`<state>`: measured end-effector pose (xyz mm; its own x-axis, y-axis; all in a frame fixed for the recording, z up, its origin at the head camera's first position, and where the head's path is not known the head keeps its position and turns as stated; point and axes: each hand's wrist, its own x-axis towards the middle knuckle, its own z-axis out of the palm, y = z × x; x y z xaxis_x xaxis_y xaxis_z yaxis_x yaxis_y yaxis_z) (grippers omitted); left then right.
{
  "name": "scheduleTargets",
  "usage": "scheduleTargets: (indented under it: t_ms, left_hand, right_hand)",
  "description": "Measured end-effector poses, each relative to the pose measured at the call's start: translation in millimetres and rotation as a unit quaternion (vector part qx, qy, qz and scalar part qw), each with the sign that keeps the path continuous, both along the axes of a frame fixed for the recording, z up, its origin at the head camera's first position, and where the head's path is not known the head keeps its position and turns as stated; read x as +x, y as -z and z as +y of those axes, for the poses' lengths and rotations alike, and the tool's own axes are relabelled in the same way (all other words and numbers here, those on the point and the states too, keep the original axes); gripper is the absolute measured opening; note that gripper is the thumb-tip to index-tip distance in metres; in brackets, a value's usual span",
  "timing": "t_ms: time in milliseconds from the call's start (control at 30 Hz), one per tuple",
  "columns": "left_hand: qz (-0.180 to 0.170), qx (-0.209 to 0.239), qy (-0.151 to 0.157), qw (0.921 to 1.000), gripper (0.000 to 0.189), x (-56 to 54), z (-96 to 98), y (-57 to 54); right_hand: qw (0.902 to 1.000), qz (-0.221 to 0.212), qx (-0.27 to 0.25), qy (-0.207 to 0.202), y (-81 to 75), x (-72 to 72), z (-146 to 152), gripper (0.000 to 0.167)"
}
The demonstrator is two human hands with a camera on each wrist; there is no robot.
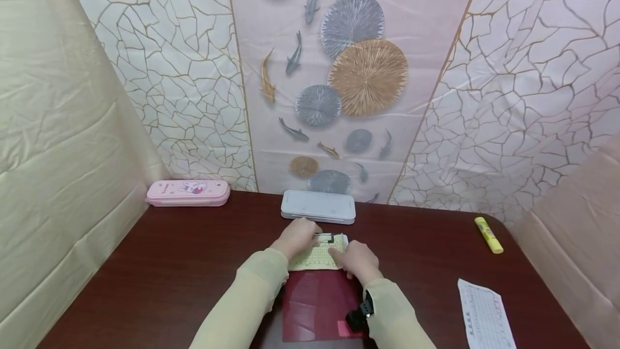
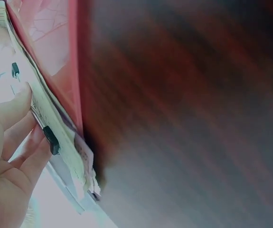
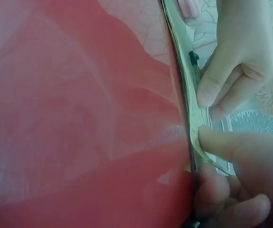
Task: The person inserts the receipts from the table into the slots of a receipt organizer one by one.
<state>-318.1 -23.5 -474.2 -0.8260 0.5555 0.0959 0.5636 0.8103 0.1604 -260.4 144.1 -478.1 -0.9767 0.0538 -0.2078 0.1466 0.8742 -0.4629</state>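
Observation:
A translucent red folder (image 1: 317, 306) lies at the front middle of the table, below a small stack of yellowish printed papers (image 1: 315, 258). At the papers' far edge is a metal clip (image 1: 331, 238) with black ends, also seen in the left wrist view. My left hand (image 1: 297, 235) pinches this clip, thumb on the near side and fingers curled behind. The right hand (image 1: 359, 260) grips the right edge of the papers between thumb and curled fingers, plain in the right wrist view. Part of the clip is hidden by the left hand.
Behind the hands stands a pale pencil box (image 1: 318, 206), close to the patterned curtain. A pink pencil case (image 1: 189, 193) sits at the back left. To the right are a yellow stick-shaped item (image 1: 488, 235) and a printed sheet (image 1: 486, 314) near the front.

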Motion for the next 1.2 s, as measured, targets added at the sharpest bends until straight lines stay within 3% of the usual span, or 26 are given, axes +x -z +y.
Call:
scheduleTargets:
  t_ms: [333,733,1200]
  left_hand:
    - [-0.019,0.014,-0.007,0.9997,0.025,0.9,0.5,1.4]
    - [-0.019,0.007,-0.005,0.9998,0.023,-1.0,-0.1,0.6]
    - [-0.018,0.018,-0.014,0.9996,0.023,0.6,0.3,-0.8]
  right_hand:
    - [0.9995,0.001,-0.031,0.01,-1.3,8.1,9.4,0.048]
    - [0.9926,0.054,-0.106,0.026,-2.7,15.0,29.5,0.033]
    - [0.9925,0.115,-0.042,0.002,-13.3,27.9,60.9,0.021]
